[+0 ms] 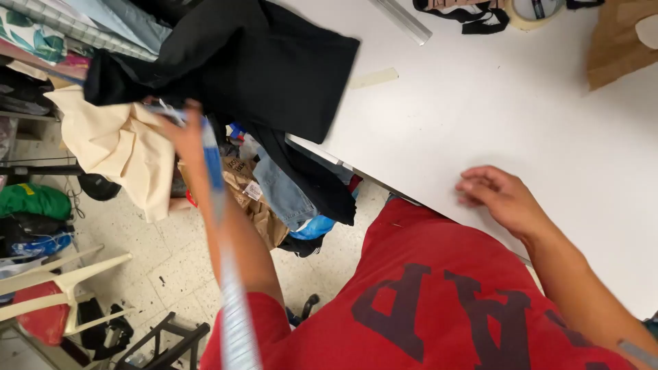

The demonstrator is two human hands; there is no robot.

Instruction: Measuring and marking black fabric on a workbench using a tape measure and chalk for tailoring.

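My left hand (179, 131) is raised out to the left, off the table, closed on a blurred blue-and-white measuring tape (223, 253) that trails down toward my red shirt. It sits just below a black cloth (253, 62) that hangs over the white table's (521, 130) left edge, and beside a cream cloth (120, 147). My right hand (499, 195) rests on the table near its front edge, fingers loosely curled and apart, holding nothing.
A clear ruler (403, 19), a strip of tape (373, 77), a tape roll (533, 12) with black straps and a brown paper piece (617, 44) lie on the table. Piled fabrics, a paper bag (253, 199) and a white stand (65, 284) crowd the floor at left.
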